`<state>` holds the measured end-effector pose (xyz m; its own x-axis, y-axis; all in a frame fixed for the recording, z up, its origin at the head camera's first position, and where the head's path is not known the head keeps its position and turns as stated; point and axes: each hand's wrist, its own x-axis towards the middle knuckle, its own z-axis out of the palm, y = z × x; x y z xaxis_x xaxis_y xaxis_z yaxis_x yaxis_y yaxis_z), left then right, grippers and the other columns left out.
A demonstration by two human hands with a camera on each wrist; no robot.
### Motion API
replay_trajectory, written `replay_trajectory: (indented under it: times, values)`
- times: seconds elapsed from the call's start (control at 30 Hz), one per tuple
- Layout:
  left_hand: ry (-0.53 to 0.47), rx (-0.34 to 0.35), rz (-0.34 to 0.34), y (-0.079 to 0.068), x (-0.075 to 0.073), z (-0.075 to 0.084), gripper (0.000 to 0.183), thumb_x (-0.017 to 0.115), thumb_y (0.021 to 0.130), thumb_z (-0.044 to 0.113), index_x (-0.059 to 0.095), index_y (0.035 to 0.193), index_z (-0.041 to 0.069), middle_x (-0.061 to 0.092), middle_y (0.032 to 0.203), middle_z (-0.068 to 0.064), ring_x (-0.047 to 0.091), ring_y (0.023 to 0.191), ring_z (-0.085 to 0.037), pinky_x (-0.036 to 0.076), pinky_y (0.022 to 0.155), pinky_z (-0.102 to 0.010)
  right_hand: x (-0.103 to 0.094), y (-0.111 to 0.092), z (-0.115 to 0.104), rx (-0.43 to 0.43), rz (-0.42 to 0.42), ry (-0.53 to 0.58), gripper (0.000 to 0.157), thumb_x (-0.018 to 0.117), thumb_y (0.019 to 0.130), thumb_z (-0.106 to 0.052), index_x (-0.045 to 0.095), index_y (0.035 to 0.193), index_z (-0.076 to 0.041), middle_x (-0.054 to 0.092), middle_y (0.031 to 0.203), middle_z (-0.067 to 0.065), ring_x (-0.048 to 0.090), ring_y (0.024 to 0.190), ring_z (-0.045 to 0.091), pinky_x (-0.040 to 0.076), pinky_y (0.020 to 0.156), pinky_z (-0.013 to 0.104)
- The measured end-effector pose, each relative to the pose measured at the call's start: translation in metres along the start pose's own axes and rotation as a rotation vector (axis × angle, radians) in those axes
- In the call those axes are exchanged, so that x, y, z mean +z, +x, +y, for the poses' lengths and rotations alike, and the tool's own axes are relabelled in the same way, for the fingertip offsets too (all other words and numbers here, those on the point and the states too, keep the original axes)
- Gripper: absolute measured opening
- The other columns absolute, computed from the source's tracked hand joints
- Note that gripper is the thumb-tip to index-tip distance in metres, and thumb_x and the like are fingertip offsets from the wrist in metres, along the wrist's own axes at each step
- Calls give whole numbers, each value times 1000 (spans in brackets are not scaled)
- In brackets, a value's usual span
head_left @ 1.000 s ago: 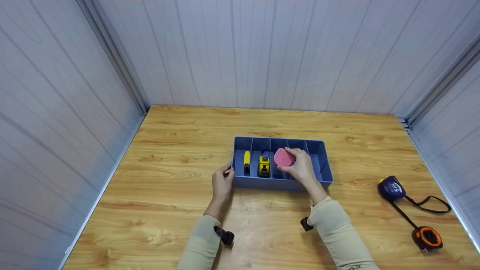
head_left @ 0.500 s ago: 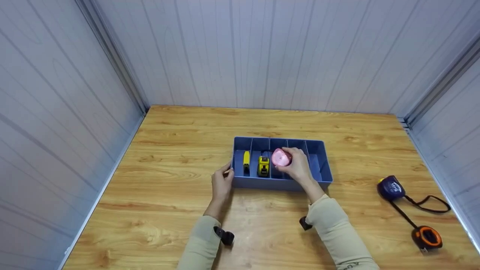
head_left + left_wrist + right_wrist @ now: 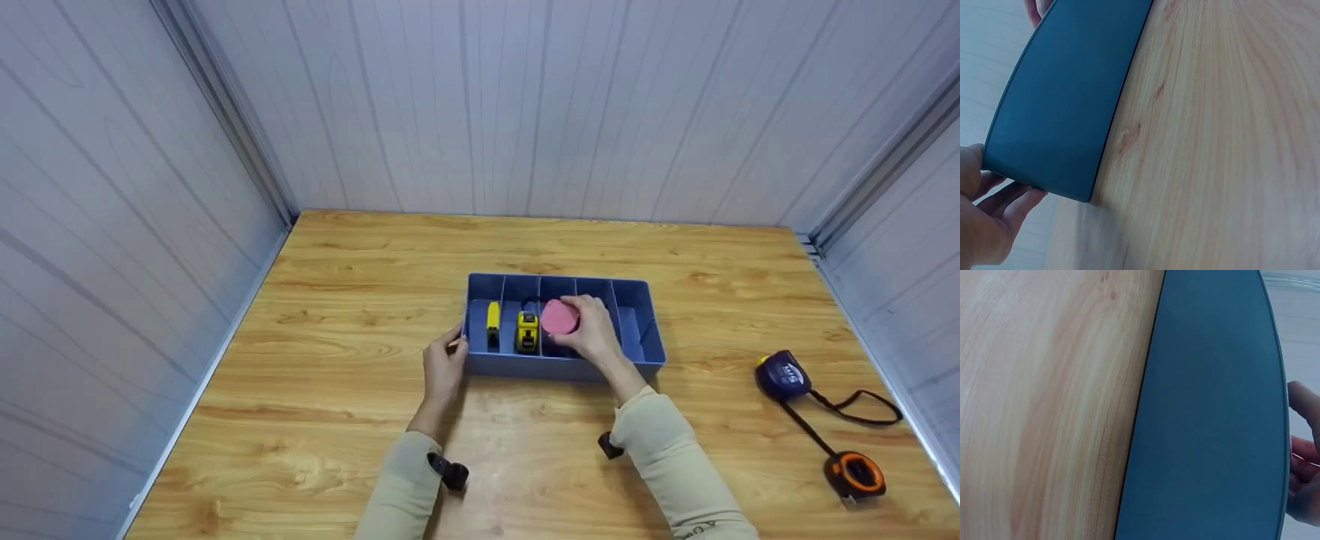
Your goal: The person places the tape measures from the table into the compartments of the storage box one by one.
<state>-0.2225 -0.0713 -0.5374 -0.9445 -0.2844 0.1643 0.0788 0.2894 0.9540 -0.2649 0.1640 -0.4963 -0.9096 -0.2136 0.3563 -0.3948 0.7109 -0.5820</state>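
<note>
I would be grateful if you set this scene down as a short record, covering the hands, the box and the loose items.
Left hand: holds the left end of the blue box
Right hand: pinches a pink item at the third compartment from the left; whether it touches the bottom is unclear
Box layout: five compartments in a row
First compartment: slim yellow-and-black item
Second compartment: yellow-and-black tape measure
Right of box: dark blue tape measure; orange-and-black tape measure, nearer the person
</note>
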Motion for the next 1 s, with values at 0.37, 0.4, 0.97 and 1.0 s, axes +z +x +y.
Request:
replay_trajectory:
  times: [0.37, 0.4, 0.97, 1.0]
  values:
    - [-16, 34, -3, 0, 0, -2, 32, 53, 79, 1, 61, 110, -2, 62, 101, -17, 62, 77, -20, 50, 66, -28, 3, 1, 3, -11, -37, -11, 58, 81, 54, -15, 59, 103, 7, 58, 96, 18, 47, 89, 32, 39, 78, 43]
    - [-15, 35, -1, 1, 0, -2, 32, 53, 79, 1, 61, 110, -2, 62, 102, -17, 62, 77, -20, 50, 66, -28, 4, 1, 4, -14, -39, -9, 58, 81, 54, -15, 60, 103, 7, 58, 96, 18, 47, 88, 32, 39, 78, 43]
    - [-21, 17, 8, 0, 1, 0, 33, 51, 78, 1, 61, 110, -2, 62, 103, -16, 61, 78, -18, 49, 65, -25, 11, 0, 7, -77, -28, -64, 52, 82, 52, -9, 61, 96, 8, 56, 95, 19, 46, 91, 33, 38, 82, 42]
    - [-20, 14, 9, 0, 1, 0, 33, 51, 79, 1, 61, 110, -2, 62, 103, -15, 61, 77, -17, 49, 65, -25, 12, 0, 7, -82, -24, -64, 52, 82, 52, -8, 61, 96, 8, 56, 95, 19, 46, 91, 34, 38, 82, 42]
